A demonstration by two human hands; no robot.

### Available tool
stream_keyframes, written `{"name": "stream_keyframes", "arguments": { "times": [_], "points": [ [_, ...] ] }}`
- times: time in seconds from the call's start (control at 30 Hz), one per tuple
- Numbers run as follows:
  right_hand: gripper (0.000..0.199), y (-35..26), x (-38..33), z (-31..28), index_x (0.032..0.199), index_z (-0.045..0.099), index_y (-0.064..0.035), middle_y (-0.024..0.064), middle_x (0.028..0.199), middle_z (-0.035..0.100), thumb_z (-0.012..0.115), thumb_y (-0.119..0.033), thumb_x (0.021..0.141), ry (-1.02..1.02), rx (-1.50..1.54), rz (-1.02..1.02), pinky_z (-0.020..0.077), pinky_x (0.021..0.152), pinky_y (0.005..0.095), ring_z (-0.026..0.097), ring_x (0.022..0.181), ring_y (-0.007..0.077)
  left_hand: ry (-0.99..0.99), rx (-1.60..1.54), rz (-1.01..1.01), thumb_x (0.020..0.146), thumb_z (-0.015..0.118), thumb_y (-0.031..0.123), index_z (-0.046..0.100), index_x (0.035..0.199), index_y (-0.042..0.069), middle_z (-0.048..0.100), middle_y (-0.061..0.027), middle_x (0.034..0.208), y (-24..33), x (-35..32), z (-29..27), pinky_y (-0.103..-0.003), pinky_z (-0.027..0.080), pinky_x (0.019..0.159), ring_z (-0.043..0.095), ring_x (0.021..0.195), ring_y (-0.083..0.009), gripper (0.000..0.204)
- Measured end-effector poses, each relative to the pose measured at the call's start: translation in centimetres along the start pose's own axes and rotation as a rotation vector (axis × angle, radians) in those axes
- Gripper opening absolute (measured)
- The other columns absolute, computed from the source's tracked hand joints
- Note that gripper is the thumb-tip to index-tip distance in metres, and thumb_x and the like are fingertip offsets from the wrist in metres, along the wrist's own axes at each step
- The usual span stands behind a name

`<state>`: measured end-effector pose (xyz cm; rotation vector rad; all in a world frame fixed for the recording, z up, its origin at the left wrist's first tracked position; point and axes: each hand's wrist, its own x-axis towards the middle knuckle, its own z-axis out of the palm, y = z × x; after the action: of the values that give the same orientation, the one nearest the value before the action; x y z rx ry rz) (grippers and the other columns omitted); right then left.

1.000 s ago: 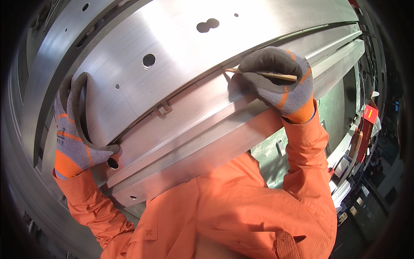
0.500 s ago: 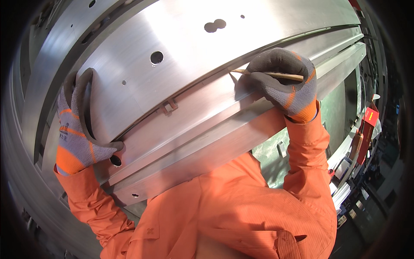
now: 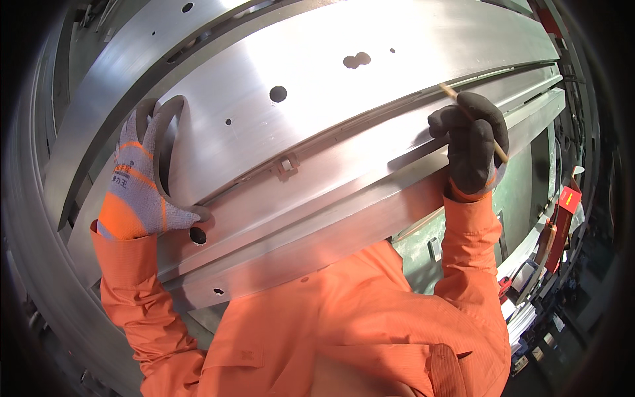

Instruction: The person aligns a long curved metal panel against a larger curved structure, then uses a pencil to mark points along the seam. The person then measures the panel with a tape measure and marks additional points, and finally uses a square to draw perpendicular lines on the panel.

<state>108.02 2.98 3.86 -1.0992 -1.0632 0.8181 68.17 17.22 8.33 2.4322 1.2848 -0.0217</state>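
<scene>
A long, bright metal plate (image 3: 317, 109) with round holes lies slanted across the view. My left hand (image 3: 142, 182), in a grey and orange glove with dark fingertips, rests over its left end. The fingers are spread, and the thumb lies by the plate's near edge, just above a hole. Over the lower metal ledge (image 3: 370, 142) my right hand (image 3: 477, 142) is closed around a thin tan stick (image 3: 449, 91). The stick's far tip shows past the plate's near edge; its exact kind is unclear. A small metal bracket (image 3: 286, 165) sits on the ledge between my hands.
A square-edged metal rail (image 3: 344, 238) runs along the near side. Behind the plate is another long metal strip (image 3: 159, 53) with holes. At the right, a green surface (image 3: 417, 255) shows, with a red box (image 3: 567, 200) and assorted tools beyond it.
My right hand has lifted and turned palm-up, moving right with the stick, whose tip has left the ledge. The plate and my left hand appear shifted right in the view.
</scene>
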Motion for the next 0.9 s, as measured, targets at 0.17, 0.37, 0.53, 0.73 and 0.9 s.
{"name": "stream_keyframes", "arguments": {
  "times": [0.17,0.37,0.53,0.73,0.9],
  "points": [
    [0.038,-2.0,4.8,-1.2,0.13,0.063,0.0007,0.0153,0.128,0.071,0.068,-0.011,0.093,-0.267,-0.871,-0.392,0.0443,0.11,0.0421,0.063,0.125,0.0307,-0.111,-0.254,0.04,0.03,0.089,0.024,0.048,0.15,0.011,0.047,-0.0172,0.145,-1.2,1.2,-2.0,-0.041,0.041,0.112,0.049,0.132,-0.0359,0.128],
    [0.056,-1.5,12.8,1.3,0.124,0.068,-0.0127,0.0076,0.117,0.073,0.087,-0.024,0.073,-0.378,-1.046,-0.755,0.0429,0.103,0.0438,0.066,0.11,0.0328,-0.301,-0.565,-0.152,0.044,0.083,0.018,0.061,0.139,0.003,0.061,-0.0132,0.134,-3.4,3.4,-7.9,-0.035,0.041,0.111,0.057,0.126,-0.026,0.099],
    [0.051,-1.3,16.9,1.7,0.133,0.064,-0.0038,0.0112,0.121,0.073,0.081,-0.011,0.086,-0.448,-1.025,-0.623,0.0498,0.099,0.0377,0.068,0.111,0.0252,0.21,-0.088,-0.003,0.075,0.078,0.013,0.066,0.13,0.002,0.062,-0.0118,0.136,-3.5,0.7,-9.0,-0.039,0.047,0.108,0.062,0.122,-0.023,0.057],
    [0.045,-0.7,19.7,3.6,0.118,0.067,-0.0029,0.0159,0.104,0.069,0.082,-0.024,0.081,-0.308,-0.985,-0.698,0.0504,0.09,0.045,0.064,0.099,0.0362,0.533,0.029,-0.235,0.098,0.059,0.038,0.069,0.127,0.011,0.069,-0.0173,0.122,-5.6,0.5,-3.7,-0.042,0.052,0.096,0.067,0.112,-0.0347,0.04],
    [0.044,0.4,22.0,3.9,0.122,0.066,-0.001,0.0154,0.112,0.071,0.079,-0.024,0.088,-0.336,-0.88,-0.56,0.0527,0.093,0.0415,0.065,0.107,0.0287,0.519,0.2,-0.216,0.103,0.049,0.046,0.073,0.126,0.021,0.07,-0.014,0.121,-7.8,3.5,-4.7,-0.044,0.051,0.096,0.066,0.11,-0.0373,0.042]
  ]
}}
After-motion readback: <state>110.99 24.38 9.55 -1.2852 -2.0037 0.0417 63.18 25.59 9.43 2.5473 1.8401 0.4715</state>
